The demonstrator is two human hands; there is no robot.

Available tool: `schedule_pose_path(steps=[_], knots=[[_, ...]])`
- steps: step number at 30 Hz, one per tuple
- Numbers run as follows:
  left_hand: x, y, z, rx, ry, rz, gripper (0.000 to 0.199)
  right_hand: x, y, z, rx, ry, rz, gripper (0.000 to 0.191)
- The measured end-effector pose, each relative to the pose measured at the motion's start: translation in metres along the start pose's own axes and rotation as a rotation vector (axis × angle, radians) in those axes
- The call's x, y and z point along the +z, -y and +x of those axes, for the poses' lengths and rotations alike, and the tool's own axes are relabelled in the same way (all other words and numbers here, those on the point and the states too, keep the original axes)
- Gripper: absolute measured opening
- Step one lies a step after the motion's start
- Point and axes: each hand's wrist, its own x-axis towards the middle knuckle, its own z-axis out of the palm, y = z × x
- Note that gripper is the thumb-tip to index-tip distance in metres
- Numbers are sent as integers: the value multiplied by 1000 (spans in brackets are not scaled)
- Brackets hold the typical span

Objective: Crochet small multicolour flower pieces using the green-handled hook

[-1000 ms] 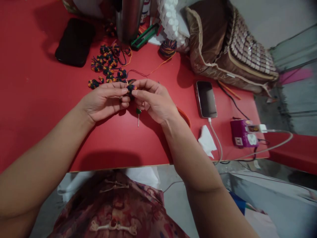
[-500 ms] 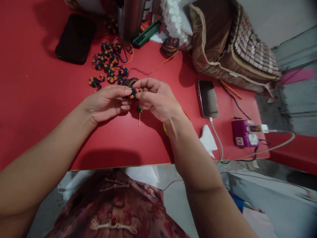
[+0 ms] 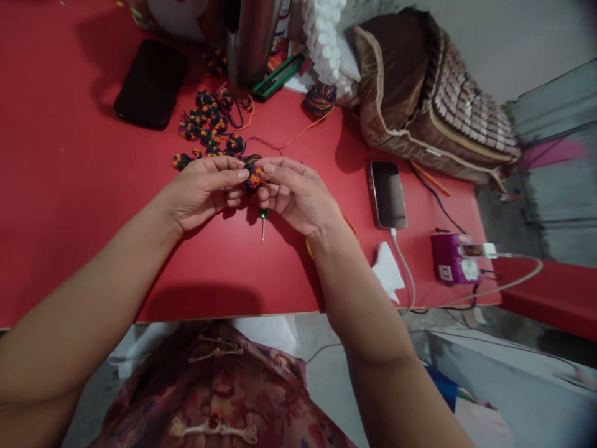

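Note:
A small knotted piece of dark, orange and purple yarn (image 3: 253, 177) is pinched between both hands above the red table (image 3: 200, 261). My left hand (image 3: 203, 190) grips its left side with thumb and fingers. At its right side, the thumb and fingers of my right hand (image 3: 298, 193) are closed on it. Below the right fingertips, a green-handled tool with a thin metal shaft (image 3: 263, 214) points toward the table's front edge. Several similar knotted yarn pieces (image 3: 205, 121) lie behind my left hand. A yarn ball (image 3: 319, 99) rests farther back, with a strand trailing from it.
A black case (image 3: 152, 84) lies back left. Behind the yarn stand a metal flask (image 3: 252, 46) and a green cutter (image 3: 278, 77). To the right are a brown bag (image 3: 405, 87), a phone (image 3: 388, 194) on a cable, white tissue (image 3: 388, 270) and a purple adapter (image 3: 450, 258).
The yarn piece has been turned, with more orange showing. My right fingers have shifted their hold and spread a little. The whole view has moved slightly.

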Motion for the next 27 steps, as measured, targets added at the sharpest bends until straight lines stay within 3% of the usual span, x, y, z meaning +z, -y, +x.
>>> schedule_pose_path(steps=[9,16,20,22,27], knots=[[-2,-5,-3,-127,46,88,32,0,-4,2,-13,35,-36,32],[-2,-11,0,33,-78,121,41,0,-6,0,8,16,-61,37],[0,-10,-3,54,-89,154,20,-2,-9,2,-6,-28,-76,40],[0,-9,-4,81,-102,176,23,-2,-9,2,-14,-29,-121,42],[-2,-9,-4,79,-111,179,26,3,-6,-5,-179,21,-364,48]])
